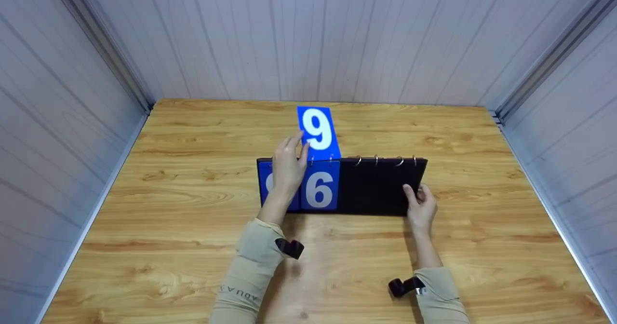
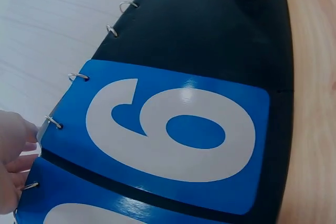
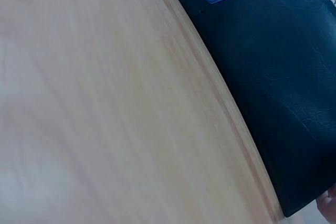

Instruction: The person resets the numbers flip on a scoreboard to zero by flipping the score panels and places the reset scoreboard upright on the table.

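Note:
A black flip scoreboard (image 1: 376,186) stands on the wooden table (image 1: 193,247), with metal rings (image 1: 385,160) along its top edge. My left hand (image 1: 298,144) pinches a blue card showing a white 9 (image 1: 319,128) and holds it upright above the rings. Below it a blue card with a 6 (image 1: 320,189) faces me, seen close up as the 6 card (image 2: 168,129) in the left wrist view, with my fingers (image 2: 13,150) at the rings (image 2: 79,76). Another blue card to its left is mostly hidden by my hand. My right hand (image 1: 415,194) grips the board's lower right corner (image 3: 283,77).
Grey panelled walls (image 1: 337,39) close in the table on the back, left and right. The right half of the scoreboard face (image 2: 220,30) is bare black. Bare wood (image 3: 105,103) lies in front of the board.

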### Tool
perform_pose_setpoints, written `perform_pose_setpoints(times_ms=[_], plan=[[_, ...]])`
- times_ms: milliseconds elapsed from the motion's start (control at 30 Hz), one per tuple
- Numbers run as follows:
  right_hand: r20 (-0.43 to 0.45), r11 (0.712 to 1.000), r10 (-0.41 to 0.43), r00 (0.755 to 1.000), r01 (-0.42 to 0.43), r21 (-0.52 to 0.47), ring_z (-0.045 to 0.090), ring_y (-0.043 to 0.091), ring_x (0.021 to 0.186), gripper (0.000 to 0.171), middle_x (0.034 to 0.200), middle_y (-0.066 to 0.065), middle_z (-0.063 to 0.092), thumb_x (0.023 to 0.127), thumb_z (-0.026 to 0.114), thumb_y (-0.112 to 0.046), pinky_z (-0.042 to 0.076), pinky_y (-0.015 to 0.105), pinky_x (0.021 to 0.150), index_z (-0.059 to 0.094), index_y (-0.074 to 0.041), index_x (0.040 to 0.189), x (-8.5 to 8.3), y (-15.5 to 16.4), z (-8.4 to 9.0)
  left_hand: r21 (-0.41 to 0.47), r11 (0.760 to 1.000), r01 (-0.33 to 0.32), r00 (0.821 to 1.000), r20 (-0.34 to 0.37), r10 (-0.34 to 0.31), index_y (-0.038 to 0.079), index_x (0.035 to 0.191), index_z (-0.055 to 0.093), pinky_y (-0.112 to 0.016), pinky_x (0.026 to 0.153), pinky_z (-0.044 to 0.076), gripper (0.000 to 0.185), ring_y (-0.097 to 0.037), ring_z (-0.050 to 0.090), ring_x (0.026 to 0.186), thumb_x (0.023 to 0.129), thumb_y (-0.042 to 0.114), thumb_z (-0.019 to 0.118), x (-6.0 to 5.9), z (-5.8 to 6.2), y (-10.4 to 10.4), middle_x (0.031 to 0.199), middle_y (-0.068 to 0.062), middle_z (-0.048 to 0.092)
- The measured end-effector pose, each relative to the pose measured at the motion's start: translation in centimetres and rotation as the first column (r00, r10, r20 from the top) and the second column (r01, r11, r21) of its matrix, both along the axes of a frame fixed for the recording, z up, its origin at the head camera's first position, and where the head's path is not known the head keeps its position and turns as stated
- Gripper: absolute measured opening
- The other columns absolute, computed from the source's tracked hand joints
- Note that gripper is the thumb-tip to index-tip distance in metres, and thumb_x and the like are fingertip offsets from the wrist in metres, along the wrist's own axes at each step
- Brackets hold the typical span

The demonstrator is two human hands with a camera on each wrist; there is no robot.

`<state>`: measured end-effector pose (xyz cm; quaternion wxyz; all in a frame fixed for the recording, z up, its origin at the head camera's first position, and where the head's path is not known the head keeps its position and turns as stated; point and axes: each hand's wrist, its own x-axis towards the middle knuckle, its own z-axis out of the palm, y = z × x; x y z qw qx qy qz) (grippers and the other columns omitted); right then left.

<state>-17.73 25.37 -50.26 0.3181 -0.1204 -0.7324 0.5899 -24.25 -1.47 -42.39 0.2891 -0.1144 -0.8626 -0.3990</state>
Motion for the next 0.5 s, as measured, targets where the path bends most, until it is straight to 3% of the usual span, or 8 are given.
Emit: perform_pose_setpoints(times_ms=[233, 400, 500], plan=[[0.005, 1.0, -0.003, 1.0, 0.003, -0.018, 0.049, 0.011, 0.047, 0.015, 0.058, 0.011, 0.057, 0.079, 0.064, 0.0, 0.037, 0.012, 0.045, 0.056, 0.012, 0.082, -0.1, 0.0, -0.1, -0.006, 1.0, -0.009, 0.995, -0.099, 0.009, 0.0, 0.105, 0.062, -0.034, 0.083, 0.044, 0.024, -0.025, 0.056, 0.095, 0.083, 0.008, 0.062, 0.9, -0.9, 0.1, 0.1, -0.012, 0.061], [0.01, 1.0, -0.011, 1.0, 0.011, -0.006, 0.047, 0.01, 0.046, 0.016, 0.06, 0.019, 0.056, 0.079, 0.065, -0.001, 0.036, 0.012, 0.045, 0.056, 0.012, 0.083, 0.2, -0.1, 0.1, 0.05, 0.999, 0.001, 0.976, -0.217, 0.01, -0.001, 0.104, 0.062, -0.033, 0.083, 0.043, 0.023, -0.024, 0.054, 0.097, 0.082, 0.004, 0.062, 2.0, -1.5, 0.1, 0.101, -0.012, 0.059], [0.015, 1.0, -0.012, 1.0, 0.012, 0.005, 0.048, 0.009, 0.047, 0.016, 0.062, 0.021, 0.056, 0.079, 0.064, -0.001, 0.037, 0.012, 0.046, 0.056, 0.012, 0.083, 0.3, -0.2, 0.3, 0.072, 0.997, -0.004, 0.967, -0.256, 0.022, -0.002, 0.106, 0.06, -0.039, 0.089, 0.04, 0.025, -0.024, 0.052, 0.099, 0.081, 0.003, 0.062, 2.9, -1.8, 0.2, 0.104, -0.013, 0.058]])
